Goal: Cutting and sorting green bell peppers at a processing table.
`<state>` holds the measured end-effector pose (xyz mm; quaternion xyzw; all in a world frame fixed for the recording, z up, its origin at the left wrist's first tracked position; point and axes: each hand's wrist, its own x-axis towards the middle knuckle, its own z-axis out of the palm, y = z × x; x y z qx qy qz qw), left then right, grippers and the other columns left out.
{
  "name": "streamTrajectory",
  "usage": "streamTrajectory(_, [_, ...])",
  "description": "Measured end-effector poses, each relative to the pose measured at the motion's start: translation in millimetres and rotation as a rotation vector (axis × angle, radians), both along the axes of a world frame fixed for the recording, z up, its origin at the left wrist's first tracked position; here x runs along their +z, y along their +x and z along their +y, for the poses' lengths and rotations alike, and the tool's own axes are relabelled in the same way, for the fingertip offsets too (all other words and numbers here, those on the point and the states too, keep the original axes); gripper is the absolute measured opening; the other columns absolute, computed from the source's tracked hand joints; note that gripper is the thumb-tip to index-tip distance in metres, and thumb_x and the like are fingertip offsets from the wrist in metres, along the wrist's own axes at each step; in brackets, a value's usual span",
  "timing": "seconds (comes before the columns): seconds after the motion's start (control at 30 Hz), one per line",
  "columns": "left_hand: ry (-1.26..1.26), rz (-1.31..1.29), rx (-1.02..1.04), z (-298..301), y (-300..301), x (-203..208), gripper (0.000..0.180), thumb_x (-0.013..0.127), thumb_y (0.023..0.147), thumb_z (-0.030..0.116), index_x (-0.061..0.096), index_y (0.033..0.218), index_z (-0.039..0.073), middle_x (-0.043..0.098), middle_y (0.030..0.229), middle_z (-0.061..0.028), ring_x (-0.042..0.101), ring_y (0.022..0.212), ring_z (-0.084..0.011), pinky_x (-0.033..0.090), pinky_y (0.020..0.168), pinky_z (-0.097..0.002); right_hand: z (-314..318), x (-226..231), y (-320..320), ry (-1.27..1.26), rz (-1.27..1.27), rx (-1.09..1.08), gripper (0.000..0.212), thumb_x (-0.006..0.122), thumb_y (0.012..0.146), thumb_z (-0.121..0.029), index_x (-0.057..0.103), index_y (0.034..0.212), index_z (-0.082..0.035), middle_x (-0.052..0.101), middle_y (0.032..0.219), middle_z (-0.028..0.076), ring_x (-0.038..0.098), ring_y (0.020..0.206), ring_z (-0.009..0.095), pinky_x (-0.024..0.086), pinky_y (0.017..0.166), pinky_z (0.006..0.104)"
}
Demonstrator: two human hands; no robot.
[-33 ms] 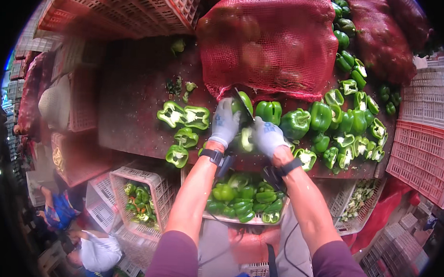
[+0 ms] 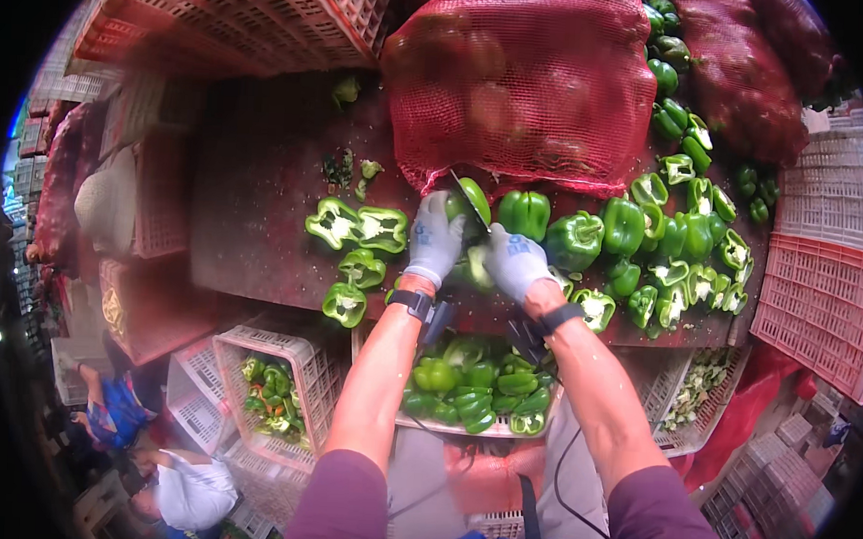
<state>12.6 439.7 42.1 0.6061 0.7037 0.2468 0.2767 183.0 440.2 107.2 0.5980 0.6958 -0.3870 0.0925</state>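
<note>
My gloved left hand (image 2: 436, 241) is closed on a green bell pepper (image 2: 474, 201), steadying it on the dark table. In my gloved right hand (image 2: 519, 261) is a knife (image 2: 469, 196); its blade slants up and left across that pepper, and how deep it sits I cannot tell. Beneath the hands lies a pale cut piece (image 2: 480, 269), partly hidden. Just right of the blade stand a whole pepper (image 2: 524, 215) and a larger one (image 2: 575, 240). Left of my left hand lie opened halves (image 2: 382, 229) with their white insides showing.
A red mesh sack (image 2: 516, 90) fills the table's far side. Many cut peppers (image 2: 688, 237) spread to the right. Below the table edge, a crate of green peppers (image 2: 474, 387) stands before me, between a crate of scraps (image 2: 277, 393) and one of trimmings (image 2: 701, 387).
My right hand and the knife have shifted very slightly left and away from me. My left hand stays nearly in place on the pepper.
</note>
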Motion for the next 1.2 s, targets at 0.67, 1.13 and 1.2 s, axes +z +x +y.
streamTrajectory(0.67, [0.386,0.513,-0.693,60.9,128.5,40.8,0.028,0.065,0.081,0.013,0.066,0.108,0.013,0.063,0.107,-0.0081,0.061,0.097,-0.0285,0.048,0.081,-0.0428,-154.7,43.1,102.5,0.199,0.429,-0.9,0.026,0.06,0.099,-0.017,0.061,0.117,0.001,0.068,0.074,0.022,0.068,0.069,0.042,0.05,0.06,0.047])
streamTrajectory(1.13, [0.093,0.833,-0.481,150.1,189.9,51.4,0.076,0.088,0.065,0.039,0.055,0.127,0.011,0.061,0.119,-0.0108,0.06,0.109,-0.0319,0.051,0.088,-0.0473,-182.4,13.9,135.0,0.151,0.487,-0.869,0.028,0.06,0.099,-0.021,0.061,0.12,-0.002,0.068,0.078,0.023,0.068,0.069,0.041,0.05,0.062,0.0489])
streamTrajectory(1.2, [0.047,0.721,-0.517,145.9,184.8,60.6,0.072,0.088,0.064,0.039,0.058,0.122,0.01,0.063,0.114,-0.0123,0.061,0.106,-0.0321,0.051,0.09,-0.0456,-186.1,12.8,142.0,0.097,0.447,-0.929,0.028,0.06,0.099,-0.021,0.061,0.119,-0.001,0.065,0.072,0.021,0.067,0.064,0.038,0.049,0.059,0.0472])
